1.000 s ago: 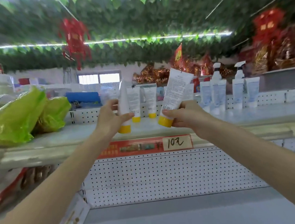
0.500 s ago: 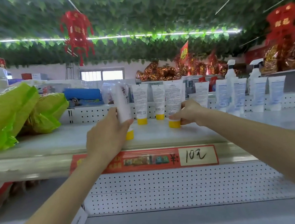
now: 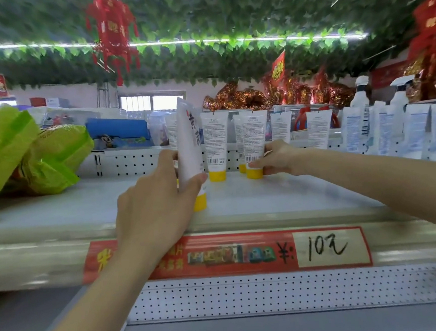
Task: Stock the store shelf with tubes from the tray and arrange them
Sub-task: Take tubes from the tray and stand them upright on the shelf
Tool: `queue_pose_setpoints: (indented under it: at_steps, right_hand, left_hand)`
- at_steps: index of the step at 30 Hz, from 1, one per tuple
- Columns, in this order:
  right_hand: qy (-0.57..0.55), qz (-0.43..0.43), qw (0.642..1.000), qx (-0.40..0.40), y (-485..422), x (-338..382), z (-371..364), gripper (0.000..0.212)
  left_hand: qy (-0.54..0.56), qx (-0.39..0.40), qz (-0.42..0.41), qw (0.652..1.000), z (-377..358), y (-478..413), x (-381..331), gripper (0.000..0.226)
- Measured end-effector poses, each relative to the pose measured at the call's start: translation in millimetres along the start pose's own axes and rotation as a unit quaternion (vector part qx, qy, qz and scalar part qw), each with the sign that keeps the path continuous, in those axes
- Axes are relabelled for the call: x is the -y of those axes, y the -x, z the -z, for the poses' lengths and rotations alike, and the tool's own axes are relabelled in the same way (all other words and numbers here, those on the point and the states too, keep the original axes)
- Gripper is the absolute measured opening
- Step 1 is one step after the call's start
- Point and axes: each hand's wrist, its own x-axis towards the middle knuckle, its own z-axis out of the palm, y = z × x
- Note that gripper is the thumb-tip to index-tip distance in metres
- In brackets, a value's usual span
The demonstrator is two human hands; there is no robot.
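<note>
On a store's upper shelf [image 3: 292, 193], a person's left hand [image 3: 157, 209] grips a white tube [image 3: 189, 141] upright near the front edge, with fingers and thumb curled round its lower body above the yellow cap. The right hand [image 3: 280, 157] pinches a second tube [image 3: 253, 136] low down, standing cap-down just beside a matching tube [image 3: 215, 142]. Green bags [image 3: 41, 158] lie at left, and a red price label [image 3: 330, 246] lines the shelf front.

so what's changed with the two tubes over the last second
The right hand brought the tilted right tube down and stood it upright, cap down, on the shelf. The left hand lowered the left tube towards the shelf's front. Both hands still grip; the other standing tubes stayed put.
</note>
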Motion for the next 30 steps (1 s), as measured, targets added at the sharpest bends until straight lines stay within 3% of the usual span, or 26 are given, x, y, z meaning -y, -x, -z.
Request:
queue_pose_setpoints:
  at_steps: [14,18,20,23,27,30]
  right_hand:
    - [0.012,-0.002,0.999,0.046,0.1,-1.3,7.9,0.029]
    - [0.05,-0.036,0.997,0.04,6.2,4.0,9.6,0.046]
    - [0.08,-0.034,0.996,0.0,17.9,11.8,15.7,0.047]
    - [0.065,-0.002,0.997,-0.05,48.3,25.6,27.4,0.046]
    - [-0.002,0.092,0.996,0.015,101.3,49.0,16.0,0.047]
    - [0.022,0.146,0.987,0.067,132.0,69.5,-11.9,0.073]
  left_hand:
    - [0.015,-0.002,0.001,1.0,-0.1,0.2,0.5,0.042]
    - [0.016,0.013,0.0,1.0,0.3,-1.8,1.6,0.041]
    - [0.018,0.02,0.0,1.0,0.3,-3.5,2.8,0.041]
    - [0.018,0.027,0.003,0.999,-0.1,-5.1,3.3,0.04]
    - [0.03,0.028,0.002,0.999,0.3,-4.7,2.7,0.04]
    - [0.037,0.026,-0.001,0.999,1.4,-3.4,0.9,0.042]
